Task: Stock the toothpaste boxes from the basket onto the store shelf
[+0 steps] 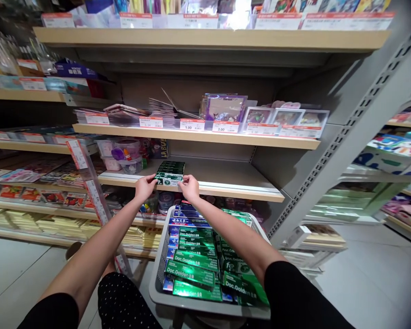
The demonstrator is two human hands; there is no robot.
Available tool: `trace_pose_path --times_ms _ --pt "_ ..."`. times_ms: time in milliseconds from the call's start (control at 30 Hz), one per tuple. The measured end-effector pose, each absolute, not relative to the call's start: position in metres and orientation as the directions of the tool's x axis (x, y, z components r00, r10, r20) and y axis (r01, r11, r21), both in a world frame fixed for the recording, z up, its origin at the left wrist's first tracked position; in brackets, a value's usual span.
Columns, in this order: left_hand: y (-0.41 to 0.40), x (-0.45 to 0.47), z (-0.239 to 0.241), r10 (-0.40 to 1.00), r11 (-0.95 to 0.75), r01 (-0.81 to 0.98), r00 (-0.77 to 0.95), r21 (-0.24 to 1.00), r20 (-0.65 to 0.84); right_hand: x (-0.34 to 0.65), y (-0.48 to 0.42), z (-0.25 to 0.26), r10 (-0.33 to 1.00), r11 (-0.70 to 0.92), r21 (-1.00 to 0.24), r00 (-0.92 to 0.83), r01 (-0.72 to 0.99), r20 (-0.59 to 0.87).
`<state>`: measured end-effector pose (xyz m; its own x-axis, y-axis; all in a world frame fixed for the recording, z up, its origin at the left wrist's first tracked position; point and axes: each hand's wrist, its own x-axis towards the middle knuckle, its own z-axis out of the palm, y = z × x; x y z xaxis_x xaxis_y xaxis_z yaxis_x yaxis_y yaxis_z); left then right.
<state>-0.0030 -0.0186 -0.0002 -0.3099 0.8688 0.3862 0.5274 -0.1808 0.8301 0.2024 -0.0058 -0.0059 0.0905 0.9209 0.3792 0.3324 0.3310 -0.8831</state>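
Note:
My left hand (145,188) and my right hand (190,187) grip opposite ends of a green-and-white toothpaste box (169,179) at the front edge of a shelf. Behind it, a row of similar green boxes (171,167) runs back along the shelf boards. Below my right forearm stands a grey basket (155,292) filled with shiny green boxes (191,261) marked "Doc.Golden". Some blue boxes (188,221) lie among them, mostly at the back and left side. My right arm covers part of the basket.
Clear plastic tubs (126,155) stand left of the row on this shelf (222,176). Above is a shelf edge (198,136) with price tags, cards and framed items. A slotted metal upright (342,141) rises at right. A price-tag strip (94,201) hangs at left.

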Motion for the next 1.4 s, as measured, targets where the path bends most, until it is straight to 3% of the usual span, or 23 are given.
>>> trace_pose_path --times_ms 667,1000,1233,1400 --pt "0.019 -0.006 0.002 0.869 -0.144 0.562 -0.322 0.815 0.376 0.199 0.027 -0.008 0.923 0.32 -0.859 0.073 0.4 0.378" --pt "0.037 -0.019 0.006 0.93 -0.084 0.261 -0.325 0.962 0.169 0.199 0.043 -0.013 0.911 0.318 -0.825 0.092 0.467 0.403" --pt "0.035 -0.022 0.003 0.957 -0.144 0.091 -0.241 0.985 0.162 0.2 0.033 -0.012 0.893 0.341 -0.851 0.144 0.4 0.425" --pt "0.025 -0.019 0.002 0.924 -0.212 0.072 -0.312 0.975 0.224 0.205 0.032 -0.011 0.892 0.364 -0.849 0.12 0.382 0.436"
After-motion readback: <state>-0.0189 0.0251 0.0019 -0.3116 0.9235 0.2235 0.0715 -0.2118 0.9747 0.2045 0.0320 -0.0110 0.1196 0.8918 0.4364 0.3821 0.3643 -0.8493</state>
